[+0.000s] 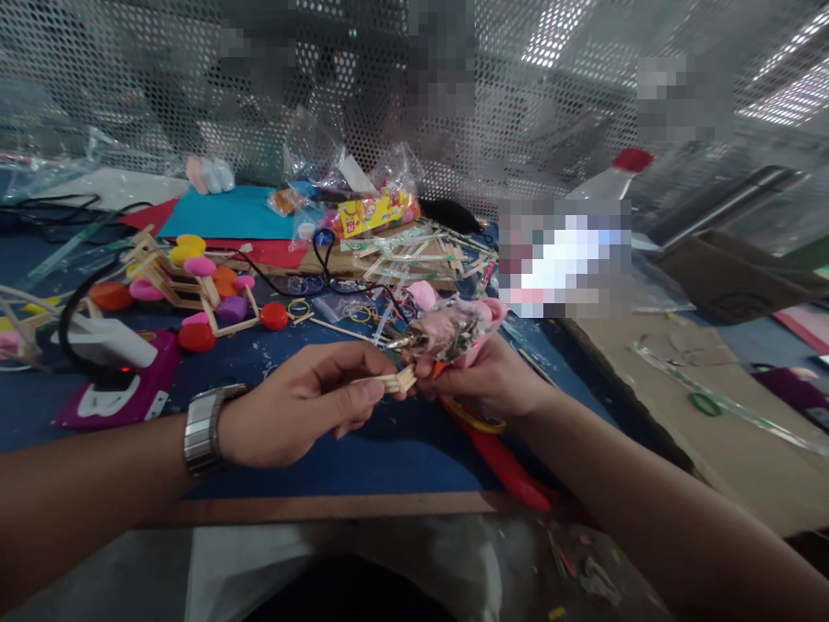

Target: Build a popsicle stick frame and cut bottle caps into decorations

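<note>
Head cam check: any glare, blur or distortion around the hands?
Head view: wide-angle bend stretches the frame edges; glare through the perforated screen top right; left hand, right hand, its pink glue gun and wooden sticks fairly sharp; mosaic patches hide background spots.

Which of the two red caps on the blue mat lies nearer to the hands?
The red cap right of the wooden stick frame; the other red cap lies farther left, at the frame's near corner.

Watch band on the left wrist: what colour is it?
Silver, a metal link watch band; the head view, the only one, shows it clearly.
</note>
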A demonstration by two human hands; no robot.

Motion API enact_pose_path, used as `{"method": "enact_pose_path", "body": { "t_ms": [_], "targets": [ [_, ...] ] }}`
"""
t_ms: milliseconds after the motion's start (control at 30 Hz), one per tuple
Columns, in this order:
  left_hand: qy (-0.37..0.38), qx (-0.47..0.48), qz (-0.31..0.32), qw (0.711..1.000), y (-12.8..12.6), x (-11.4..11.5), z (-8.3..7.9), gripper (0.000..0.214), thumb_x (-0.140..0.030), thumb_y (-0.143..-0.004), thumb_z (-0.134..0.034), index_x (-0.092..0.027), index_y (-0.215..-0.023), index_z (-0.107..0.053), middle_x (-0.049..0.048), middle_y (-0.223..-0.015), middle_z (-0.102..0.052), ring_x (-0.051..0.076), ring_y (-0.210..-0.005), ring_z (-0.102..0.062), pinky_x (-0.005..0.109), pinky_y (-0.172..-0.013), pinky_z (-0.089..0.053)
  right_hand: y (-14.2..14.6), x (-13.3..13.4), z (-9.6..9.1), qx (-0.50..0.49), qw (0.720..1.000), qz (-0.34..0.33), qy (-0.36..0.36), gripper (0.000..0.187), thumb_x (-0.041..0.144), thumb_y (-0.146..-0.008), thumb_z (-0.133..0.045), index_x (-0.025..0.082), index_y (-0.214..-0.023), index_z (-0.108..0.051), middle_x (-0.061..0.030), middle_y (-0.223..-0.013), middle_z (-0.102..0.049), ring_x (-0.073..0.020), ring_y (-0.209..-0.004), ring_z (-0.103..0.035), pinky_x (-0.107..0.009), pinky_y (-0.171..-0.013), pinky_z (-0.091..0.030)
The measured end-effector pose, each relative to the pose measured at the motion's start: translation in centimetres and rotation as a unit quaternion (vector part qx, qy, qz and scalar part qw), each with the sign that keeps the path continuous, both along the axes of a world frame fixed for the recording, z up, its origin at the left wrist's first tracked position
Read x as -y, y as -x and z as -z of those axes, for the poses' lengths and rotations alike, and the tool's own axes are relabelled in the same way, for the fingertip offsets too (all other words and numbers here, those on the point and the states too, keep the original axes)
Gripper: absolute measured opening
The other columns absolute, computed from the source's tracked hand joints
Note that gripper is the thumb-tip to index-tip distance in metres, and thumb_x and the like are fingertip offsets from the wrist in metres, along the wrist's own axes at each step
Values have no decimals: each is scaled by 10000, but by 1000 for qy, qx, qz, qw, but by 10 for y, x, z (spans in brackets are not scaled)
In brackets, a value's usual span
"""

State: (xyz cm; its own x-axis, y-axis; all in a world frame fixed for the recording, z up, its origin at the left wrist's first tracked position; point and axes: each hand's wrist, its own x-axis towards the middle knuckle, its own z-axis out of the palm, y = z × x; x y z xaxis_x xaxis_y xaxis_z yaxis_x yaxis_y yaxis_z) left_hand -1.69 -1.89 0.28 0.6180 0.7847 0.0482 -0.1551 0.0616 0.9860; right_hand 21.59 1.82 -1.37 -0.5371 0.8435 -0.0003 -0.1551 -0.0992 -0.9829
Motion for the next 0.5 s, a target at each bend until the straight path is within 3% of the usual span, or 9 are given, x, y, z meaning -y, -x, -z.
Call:
{"method": "enact_pose_path", "body": {
  "t_ms": [500],
  "targets": [
    [-35, -37, -11, 999, 3, -1, 0, 143, -287, -975, -615, -149, -957, -645, -24, -718, -551, 85, -593, -437, 201, -515, -364, 1, 2, -2, -3, 1000, -5, 27, 209, 101, -575, -907, 159, -707, -755, -25, -665, -744, -108, -542, -643, -167, -463, -472]
  ]
}}
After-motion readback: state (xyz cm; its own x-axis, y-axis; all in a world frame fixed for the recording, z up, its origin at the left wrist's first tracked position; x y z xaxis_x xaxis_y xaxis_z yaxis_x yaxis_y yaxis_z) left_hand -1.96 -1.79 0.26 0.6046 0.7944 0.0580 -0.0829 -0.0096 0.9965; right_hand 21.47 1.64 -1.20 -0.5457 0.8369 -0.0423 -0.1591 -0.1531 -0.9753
